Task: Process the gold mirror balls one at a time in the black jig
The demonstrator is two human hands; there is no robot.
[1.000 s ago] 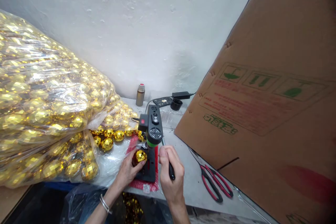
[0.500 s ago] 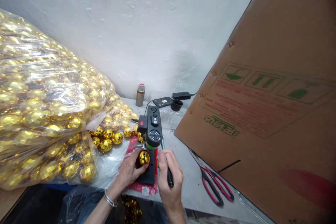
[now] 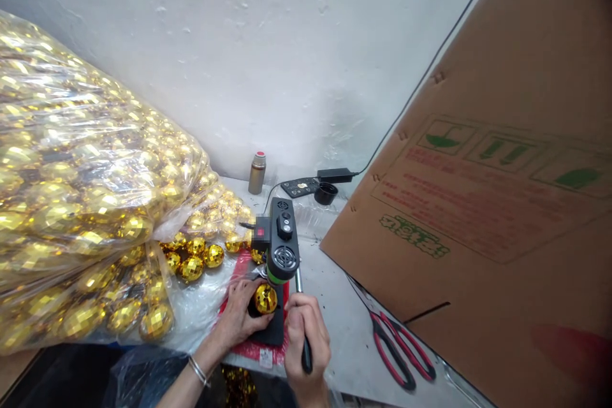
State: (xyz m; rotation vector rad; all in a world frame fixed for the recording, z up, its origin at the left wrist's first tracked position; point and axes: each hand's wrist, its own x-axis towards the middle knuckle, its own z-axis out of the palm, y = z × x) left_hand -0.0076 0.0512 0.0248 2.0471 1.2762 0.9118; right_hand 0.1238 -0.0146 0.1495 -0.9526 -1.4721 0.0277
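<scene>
A small black bench press (image 3: 283,239) with round vents and a green ring stands on a dark base plate. Beneath its head, my left hand (image 3: 238,315) grips a shiny gold mirror ball (image 3: 266,299) between thumb and fingers. My right hand (image 3: 307,338) is wrapped round the black-handled lever (image 3: 306,356) at the press's right side; the lever's metal rod runs up behind the hand. Red bubble wrap (image 3: 253,349) lies under the base. The ball's underside is hidden from me.
A large clear bag of gold balls (image 3: 86,204) fills the left, with loose balls (image 3: 192,269) spilling out. Red-handled scissors (image 3: 401,350) lie by a big cardboard box (image 3: 478,204) on the right. Behind are a thermos flask (image 3: 257,173), a black cup (image 3: 326,193) and a power adapter (image 3: 335,174).
The lever's handle and my right hand have come down a little. The gold ball in my left hand sits slightly lower, a bit clear of the press head. The view has shifted slightly.
</scene>
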